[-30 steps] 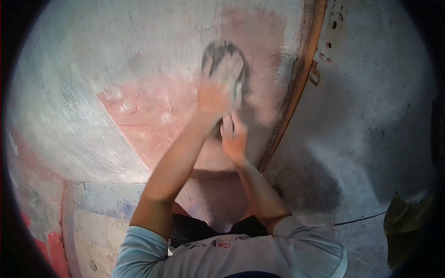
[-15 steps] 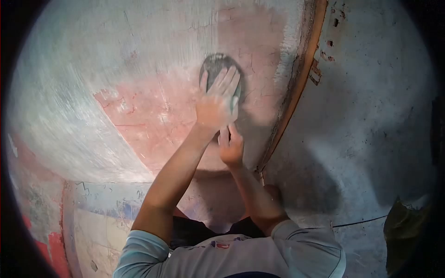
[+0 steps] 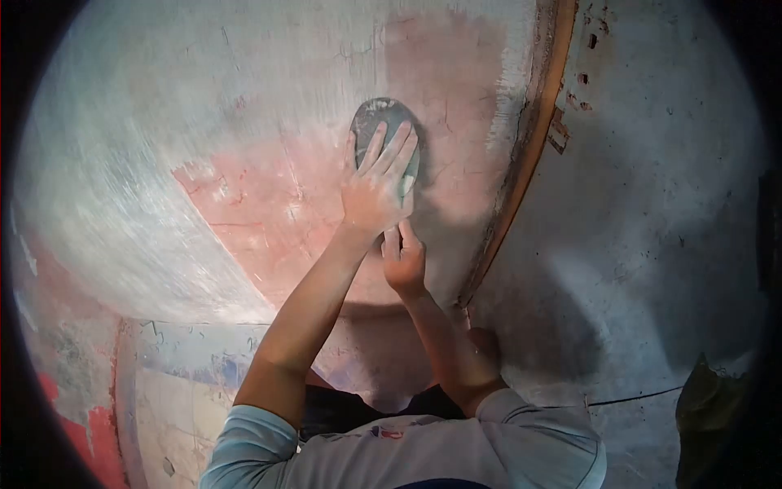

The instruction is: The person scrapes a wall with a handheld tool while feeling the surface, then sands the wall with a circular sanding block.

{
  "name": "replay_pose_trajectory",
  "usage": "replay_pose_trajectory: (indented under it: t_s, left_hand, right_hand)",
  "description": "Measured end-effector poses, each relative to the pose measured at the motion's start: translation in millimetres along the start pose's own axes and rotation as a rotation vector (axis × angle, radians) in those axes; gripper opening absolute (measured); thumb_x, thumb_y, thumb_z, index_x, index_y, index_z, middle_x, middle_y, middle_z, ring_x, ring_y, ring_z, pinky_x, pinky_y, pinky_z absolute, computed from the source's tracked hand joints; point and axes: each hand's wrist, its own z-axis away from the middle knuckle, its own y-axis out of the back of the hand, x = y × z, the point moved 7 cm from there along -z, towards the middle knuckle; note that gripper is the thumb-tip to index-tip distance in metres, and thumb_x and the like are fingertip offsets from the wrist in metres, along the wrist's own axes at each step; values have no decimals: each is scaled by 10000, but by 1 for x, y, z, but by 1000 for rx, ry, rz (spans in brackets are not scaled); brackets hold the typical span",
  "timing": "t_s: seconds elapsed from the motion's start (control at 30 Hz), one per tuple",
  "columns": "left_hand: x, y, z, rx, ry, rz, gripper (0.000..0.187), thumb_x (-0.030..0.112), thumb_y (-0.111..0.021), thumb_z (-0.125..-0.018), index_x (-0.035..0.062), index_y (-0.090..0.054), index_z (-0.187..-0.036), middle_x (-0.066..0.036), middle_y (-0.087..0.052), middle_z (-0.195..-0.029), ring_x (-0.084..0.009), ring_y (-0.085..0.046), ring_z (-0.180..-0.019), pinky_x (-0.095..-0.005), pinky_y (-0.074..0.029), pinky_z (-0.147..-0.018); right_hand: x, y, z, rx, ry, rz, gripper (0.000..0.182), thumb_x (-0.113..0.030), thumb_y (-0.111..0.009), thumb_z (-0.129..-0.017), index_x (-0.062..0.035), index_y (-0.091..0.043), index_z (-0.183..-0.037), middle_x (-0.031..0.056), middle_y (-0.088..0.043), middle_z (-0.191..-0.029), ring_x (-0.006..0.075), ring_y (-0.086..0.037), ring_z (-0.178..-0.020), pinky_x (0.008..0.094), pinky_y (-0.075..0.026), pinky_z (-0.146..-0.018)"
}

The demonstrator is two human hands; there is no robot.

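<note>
A dark oval pad (image 3: 383,111) lies against the pale and reddish wall surface (image 3: 252,204). Spread across the pad is my left hand (image 3: 379,179), palm down, its fingers apart and dusted with pale powder. Just below it, my right hand (image 3: 403,259) has its fingers wrapped around the lower end of the pad or its handle; that part is mostly hidden behind the hands. A smooth reddish-grey patch (image 3: 444,73) shows above and to the right of the pad.
An orange-brown edge strip (image 3: 533,155) runs diagonally at the right, beside a grey wall (image 3: 643,163). A dark cloth-like piece (image 3: 705,416) hangs at the lower right, near a thin dark line. Red paint (image 3: 104,440) shows at the lower left.
The fingers of my left hand are spread a little differently on the pad. Hands and pad have otherwise barely shifted, and the view has moved slightly.
</note>
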Motion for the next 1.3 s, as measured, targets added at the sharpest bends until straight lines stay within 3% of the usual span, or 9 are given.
replay_pose_trajectory:
  t_s: [0.07, 0.17, 0.2, 0.23, 0.3, 0.33, 0.4, 0.57, 1.3]
  left_hand:
    - [-5, 12, -27, 38, -32, -31, 598, 193, -681, -879, 149, -636, -1474, -39, -551, -1611, -313, -494, -1499, -614, -219, -1276]
    - [-12, 35, -101, 161, -70, -80, 612, 211, -678, -878, 167, -619, -1486, -22, -579, -1580, -347, -510, -1471, -605, -266, -1262]
    - [-13, 34, -106, 159, -70, -81, 612, 211, -678, -878, 167, -619, -1486, -22, -579, -1580, -347, -510, -1471, -605, -266, -1262]
    - [-13, 34, -109, 171, -81, -99, 611, 210, -679, -876, 167, -621, -1482, -19, -585, -1574, -355, -508, -1469, -606, -270, -1260]
    - [-13, 27, -98, 172, -82, -117, 611, 202, -678, -868, 164, -628, -1476, -23, -596, -1563, -387, -494, -1475, -608, -270, -1261]
    - [-13, 18, -80, 106, -70, -91, 639, 225, -696, -865, 175, -610, -1497, -11, -569, -1588, -381, -456, -1506, -619, -236, -1276]
    - [-8, 1, -33, -12, -40, -28, 679, 243, -719, -852, 189, -598, -1518, 5, -532, -1625, -374, -409, -1545, -627, -206, -1293]
    - [1, 3, -10, 7, -41, 33, 659, 213, -687, -844, 172, -620, -1498, -22, -545, -1611, -403, -467, -1494, -608, -270, -1268]
    - [-11, 48, -131, 154, -140, -81, 563, 205, -650, -882, 146, -663, -1442, -53, -632, -1524, -424, -562, -1405, -576, -340, -1216]
  right_hand:
    - [-17, -6, -23, 125, 374, 404, 159, -150, -568, -1063, -7, -619, -1016, 172, -596, -682, 247, -629, -600, 420, -463, -572]
    - [-67, -3, -101, -13, 80, 61, 237, -195, -530, -1081, 13, -626, -1022, 191, -586, -683, 301, -613, -588, 415, -464, -596]
    - [-72, -4, -113, -77, -74, -23, 307, -227, -529, -1088, 17, -669, -1212, 356, -654, -1012, 577, -607, -958, 573, -482, -755]
    - [-70, -7, -111, -78, -74, -24, 307, -227, -529, -1088, 17, -669, -1212, 356, -654, -1012, 577, -607, -958, 573, -482, -755]
    - [-60, -7, -99, 18, -6, 9, 176, -141, -536, -1062, 11, -624, -1049, 225, -581, -737, 368, -613, -632, 452, -474, -619]
    - [-59, -7, -80, 105, 332, 237, 117, -74, -542, -1032, 9, -617, -1065, 226, -586, -766, 423, -611, -685, 475, -482, -639]
    - [-22, -3, -33, -18, -22, 165, 91, 6, -562, -983, -2, -613, -1058, 229, -582, -779, 480, -591, -727, 491, -492, -658]
    - [-7, 5, -1, -3, -70, -329, 177, -137, -566, -1105, -20, -622, -984, -47, -525, -681, 6, -431, -544, 237, -318, -446]
    - [-95, -8, -109, -42, -270, -413, 254, -221, -577, -1090, 14, -672, -1072, 21, -521, -653, 84, -469, -621, 307, -387, -538]
